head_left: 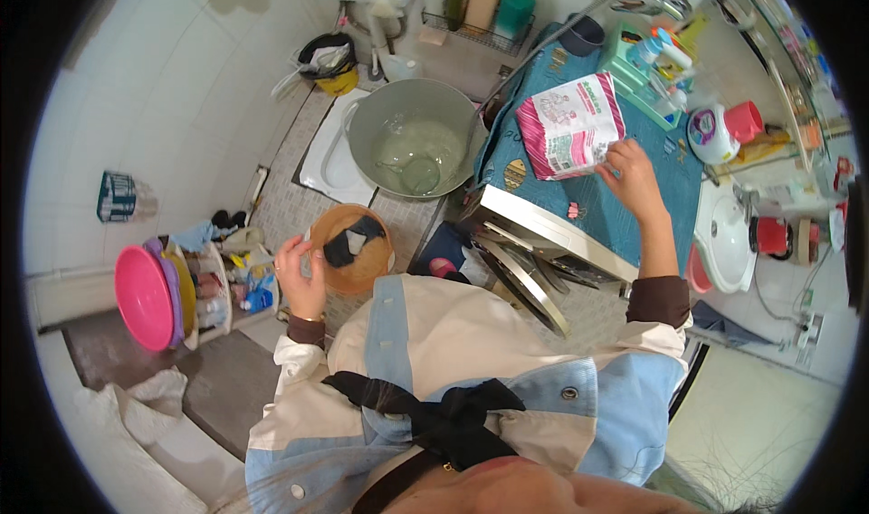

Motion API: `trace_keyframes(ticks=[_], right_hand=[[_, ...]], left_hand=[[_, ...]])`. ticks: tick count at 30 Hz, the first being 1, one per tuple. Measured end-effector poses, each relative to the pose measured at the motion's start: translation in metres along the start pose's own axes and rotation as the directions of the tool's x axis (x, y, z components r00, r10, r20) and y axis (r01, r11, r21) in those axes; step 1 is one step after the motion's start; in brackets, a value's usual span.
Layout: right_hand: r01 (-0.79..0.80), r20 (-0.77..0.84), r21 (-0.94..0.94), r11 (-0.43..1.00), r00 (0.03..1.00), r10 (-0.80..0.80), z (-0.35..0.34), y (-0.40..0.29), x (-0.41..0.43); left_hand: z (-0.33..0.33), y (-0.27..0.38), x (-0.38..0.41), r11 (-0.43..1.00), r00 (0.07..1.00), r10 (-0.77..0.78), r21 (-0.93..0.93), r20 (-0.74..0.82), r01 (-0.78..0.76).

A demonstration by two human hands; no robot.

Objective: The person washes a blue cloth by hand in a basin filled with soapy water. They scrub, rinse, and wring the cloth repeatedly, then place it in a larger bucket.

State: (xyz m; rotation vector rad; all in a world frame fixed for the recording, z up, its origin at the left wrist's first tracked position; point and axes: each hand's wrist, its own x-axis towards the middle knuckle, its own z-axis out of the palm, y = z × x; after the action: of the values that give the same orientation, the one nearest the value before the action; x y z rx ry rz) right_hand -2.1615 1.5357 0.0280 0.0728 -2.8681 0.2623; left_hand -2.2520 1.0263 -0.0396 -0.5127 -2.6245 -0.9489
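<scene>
My right hand has its fingers closed at the lower corner of a white and pink printed plastic bag. The bag lies on a blue fish-patterned cover over a front-loading washing machine whose round door stands ajar. A small pink clip rests on the cover below the bag. On the other side, my left hand is beside the rim of an orange-brown basin, fingers apart and holding nothing; whether it touches the rim I cannot tell. Dark cloth with a light patch lies in the basin.
A large grey tub of water stands beyond the basin, over a white squat toilet. At left is a shelf rack with a pink basin. Bottles and a green caddy crowd the machine's far end. A sink is at right.
</scene>
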Motion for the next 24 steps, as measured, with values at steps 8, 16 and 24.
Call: trace_keyframes(ticks=[8, 16, 24], right_hand=[[-0.339, 0.7, 0.206, 0.918, 0.707, 0.104, 0.01, 0.038, 0.043], [-0.122, 0.881, -0.278, 0.953, 0.364, 0.304, 0.037, 0.038, 0.066], [-0.167, 0.821, -0.202, 0.965, 0.508, 0.26, 0.066, 0.057, 0.058]], left_hand=[[0.028, -0.071, -0.069, 0.937, 0.934, -0.337, -0.136, -0.119, 0.32], [0.039, -0.046, -0.079, 0.915, 0.913, -0.393, -0.146, -0.108, 0.376], [0.048, -0.031, -0.087, 0.904, 0.905, -0.414, -0.161, -0.097, 0.396]])
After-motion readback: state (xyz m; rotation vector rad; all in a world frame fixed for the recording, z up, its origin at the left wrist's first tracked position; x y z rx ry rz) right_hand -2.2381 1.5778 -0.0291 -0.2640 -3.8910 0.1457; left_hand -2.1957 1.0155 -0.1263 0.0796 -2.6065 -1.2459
